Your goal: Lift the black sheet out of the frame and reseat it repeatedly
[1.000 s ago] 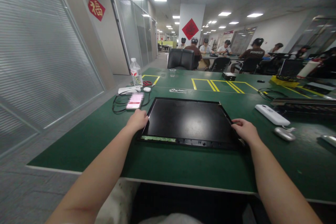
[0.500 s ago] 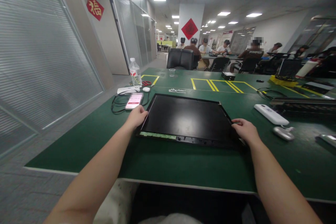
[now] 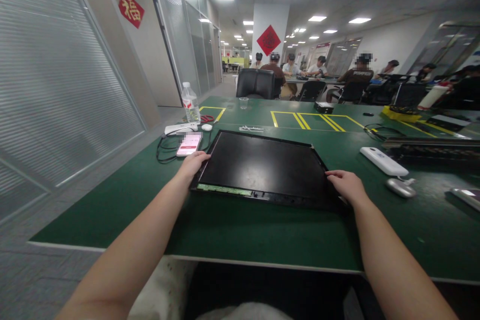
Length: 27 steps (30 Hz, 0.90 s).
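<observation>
A black display panel point(image 3: 264, 167) lies face up on the green table point(image 3: 262, 242), with a green circuit strip point(image 3: 224, 190) along part of its near edge. My left hand point(image 3: 193, 164) grips the panel's left edge between thumb and fingers. At the opposite side, my right hand point(image 3: 345, 185) has its fingers closed on the right edge; some of the fingertips are hidden behind the frame. A phone point(image 3: 188, 144) with a lit screen rests just beyond my left hand, among black cables.
A water bottle point(image 3: 191, 104), red-handled scissors point(image 3: 207, 118) and a plastic cup point(image 3: 243, 103) stand or lie beyond the panel. A white power bank point(image 3: 383, 161) and a silver mouse-shaped device point(image 3: 400, 187) lie to the right. People sit at a far table.
My left hand has shifted slightly left along with the panel's edge, and the near-left corner shows more of the black frame. Both hands keep hold; the whole view has drifted a little.
</observation>
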Motion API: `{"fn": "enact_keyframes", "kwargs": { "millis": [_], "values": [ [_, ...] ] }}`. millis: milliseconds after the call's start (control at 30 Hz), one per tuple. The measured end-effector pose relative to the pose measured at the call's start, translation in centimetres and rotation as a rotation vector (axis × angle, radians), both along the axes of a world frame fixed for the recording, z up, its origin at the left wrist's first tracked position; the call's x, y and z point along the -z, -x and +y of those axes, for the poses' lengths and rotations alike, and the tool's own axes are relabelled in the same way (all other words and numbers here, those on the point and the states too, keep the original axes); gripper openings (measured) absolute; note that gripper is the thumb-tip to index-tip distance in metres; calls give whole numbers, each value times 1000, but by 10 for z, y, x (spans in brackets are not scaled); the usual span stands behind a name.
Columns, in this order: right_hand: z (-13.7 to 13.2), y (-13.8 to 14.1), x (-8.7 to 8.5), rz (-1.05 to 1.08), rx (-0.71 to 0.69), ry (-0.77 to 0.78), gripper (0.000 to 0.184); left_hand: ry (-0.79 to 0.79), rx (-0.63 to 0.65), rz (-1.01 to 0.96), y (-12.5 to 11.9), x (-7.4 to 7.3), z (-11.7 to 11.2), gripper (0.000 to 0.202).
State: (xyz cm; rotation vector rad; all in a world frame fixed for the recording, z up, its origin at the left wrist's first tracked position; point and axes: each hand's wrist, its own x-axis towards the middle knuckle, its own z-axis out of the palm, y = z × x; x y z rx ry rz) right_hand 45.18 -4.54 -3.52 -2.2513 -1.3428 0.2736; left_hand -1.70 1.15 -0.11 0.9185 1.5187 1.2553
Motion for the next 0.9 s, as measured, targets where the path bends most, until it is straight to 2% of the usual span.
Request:
{"fn": "enact_keyframes", "kwargs": {
  "millis": [133,300,467,633,900],
  "values": [
    [0,1,-1,-14,-4,26,31,29,15,-150,0,1,1,24],
    [0,1,-2,2,1,29,31,53,70,-204,-3,-2,0,24],
    [-1,1,-1,-24,-7,19,31,37,52,-298,-5,-3,1,30],
    [-1,2,-1,-3,-10,14,32,14,68,-323,-5,-3,0,41],
    [-2,1,-1,4,-18,3,32,67,73,-315,-8,-10,-7,50]
  ]
}}
